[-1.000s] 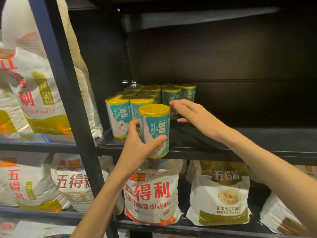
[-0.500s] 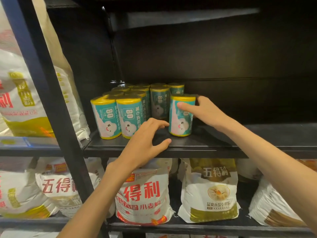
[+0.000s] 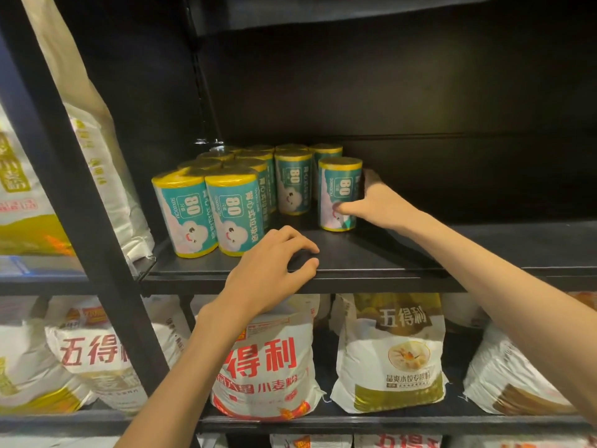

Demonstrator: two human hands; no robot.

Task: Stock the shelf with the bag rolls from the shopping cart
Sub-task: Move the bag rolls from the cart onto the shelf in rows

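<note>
Several teal bag rolls with yellow caps (image 3: 206, 205) stand upright in rows on the left part of the black shelf (image 3: 371, 270). One more roll (image 3: 339, 189) stands apart at the right of the group. My right hand (image 3: 374, 205) grips this roll, thumb on its front and fingers behind it. My left hand (image 3: 274, 270) hovers over the shelf's front edge with loosely curled fingers and holds nothing. The shopping cart is out of view.
A black upright post (image 3: 74, 195) divides this bay from the left one. White flour bags (image 3: 268, 360) fill the shelf below and the left bay (image 3: 19, 176). The right part of the shelf (image 3: 484, 247) is bare. Another shelf board hangs overhead.
My left hand set down the roll it held and let go. My right hand took it and slid it back toward the rear rows.
</note>
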